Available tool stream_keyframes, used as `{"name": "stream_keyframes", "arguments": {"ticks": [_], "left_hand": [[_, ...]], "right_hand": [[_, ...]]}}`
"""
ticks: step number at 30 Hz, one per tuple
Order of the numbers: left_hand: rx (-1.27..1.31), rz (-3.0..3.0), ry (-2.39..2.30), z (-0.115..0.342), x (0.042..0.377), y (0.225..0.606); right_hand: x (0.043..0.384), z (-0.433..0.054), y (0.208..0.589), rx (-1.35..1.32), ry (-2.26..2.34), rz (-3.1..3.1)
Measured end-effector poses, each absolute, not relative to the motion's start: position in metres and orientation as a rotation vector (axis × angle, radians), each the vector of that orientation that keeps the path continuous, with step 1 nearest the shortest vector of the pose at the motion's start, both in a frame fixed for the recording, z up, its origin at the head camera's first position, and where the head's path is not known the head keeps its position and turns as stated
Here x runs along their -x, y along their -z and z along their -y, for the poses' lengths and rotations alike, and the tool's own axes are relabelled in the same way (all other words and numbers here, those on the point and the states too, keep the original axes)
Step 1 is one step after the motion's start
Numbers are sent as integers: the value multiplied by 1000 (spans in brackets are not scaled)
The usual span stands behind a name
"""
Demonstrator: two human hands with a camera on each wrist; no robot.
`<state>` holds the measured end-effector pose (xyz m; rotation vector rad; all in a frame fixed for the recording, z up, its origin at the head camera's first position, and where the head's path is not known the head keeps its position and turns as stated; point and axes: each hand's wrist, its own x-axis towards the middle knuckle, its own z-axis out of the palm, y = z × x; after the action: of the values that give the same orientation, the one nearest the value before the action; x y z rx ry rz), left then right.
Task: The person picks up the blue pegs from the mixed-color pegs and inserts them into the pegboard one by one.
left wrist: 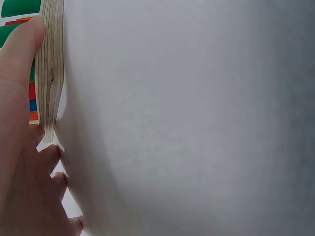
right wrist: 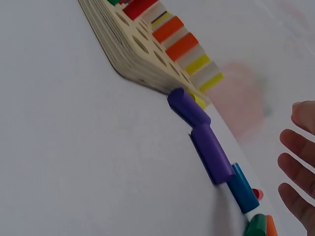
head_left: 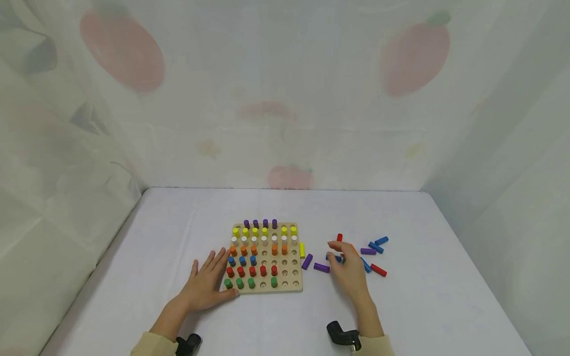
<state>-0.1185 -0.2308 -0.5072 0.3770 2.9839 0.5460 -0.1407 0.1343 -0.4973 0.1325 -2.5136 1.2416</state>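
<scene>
A square wooden pegboard lies on the table, with rows of purple, yellow, white, orange, blue, red and green pegs standing in it and some bare holes, mostly toward the right. My left hand rests at its left side, fingers extended along the edge. The left thumb touches the front edge near the corner. Over the loose pegs right of the board is my right hand, thumb and index finger apart, with no peg visible between them. Near its fingertips lie a blue peg and a purple peg.
Another purple peg and a yellow peg lie close to the board's right edge. Beyond the right hand are a red peg, a purple peg and several blue pegs. Pale curtains surround the table.
</scene>
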Motion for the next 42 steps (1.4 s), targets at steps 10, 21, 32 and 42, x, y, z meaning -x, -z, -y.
{"name": "stream_keyframes", "arguments": {"ticks": [10, 21, 32, 42], "left_hand": [[-390, -2984, -571, 229, 117, 501], [-383, -2977, -573, 231, 117, 506], [-378, -2979, -571, 231, 117, 508], [-381, -2974, -580, 230, 117, 505]], "right_hand": [[145, -148, 503, -89, -1185, 2661], [151, -150, 514, -137, -1158, 2701], [154, -148, 518, -36, -1167, 2739], [156, -146, 521, -44, -1080, 2775]]}}
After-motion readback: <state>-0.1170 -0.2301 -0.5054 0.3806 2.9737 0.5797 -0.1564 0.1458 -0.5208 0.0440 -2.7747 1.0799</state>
